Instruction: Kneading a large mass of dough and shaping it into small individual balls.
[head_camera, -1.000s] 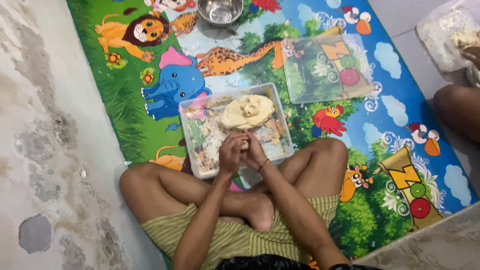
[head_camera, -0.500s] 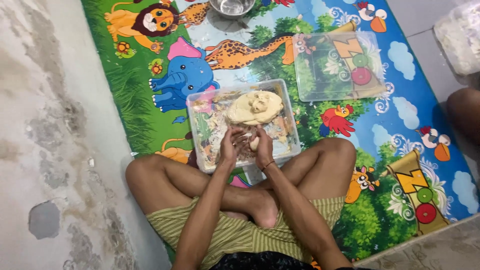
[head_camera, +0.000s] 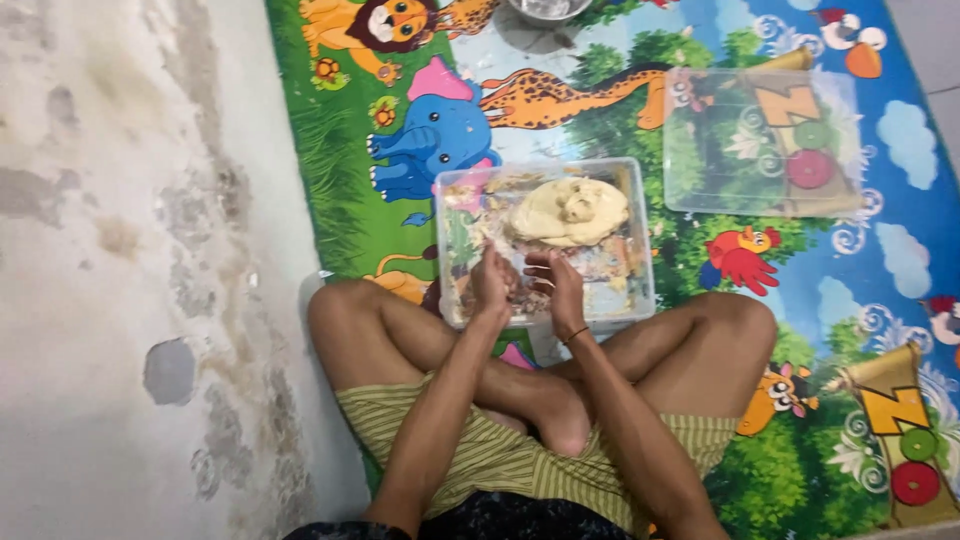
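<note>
Small dough piece worked between palms above clear plastic tub.

Left hand (head_camera: 490, 283) and right hand (head_camera: 556, 288) are seen parted slightly versus half a second earlier, when they were pressed together; fingers are loosely curled, and what is pinched cannot be told. The large dough lump (head_camera: 568, 211) is left in the tub (head_camera: 640, 250), far side, on the animal-print mat (head_camera: 420, 140). Clear lid (head_camera: 760, 140) lies apart, right.

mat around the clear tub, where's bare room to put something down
Free: the strip of mat left of the tub, by the elephant print, and the patch between the tub and the clear lid. Crowded: the tub's near edge, where the left hand, right hand and crossed legs close in. Dough fills the tub's far end.
</note>
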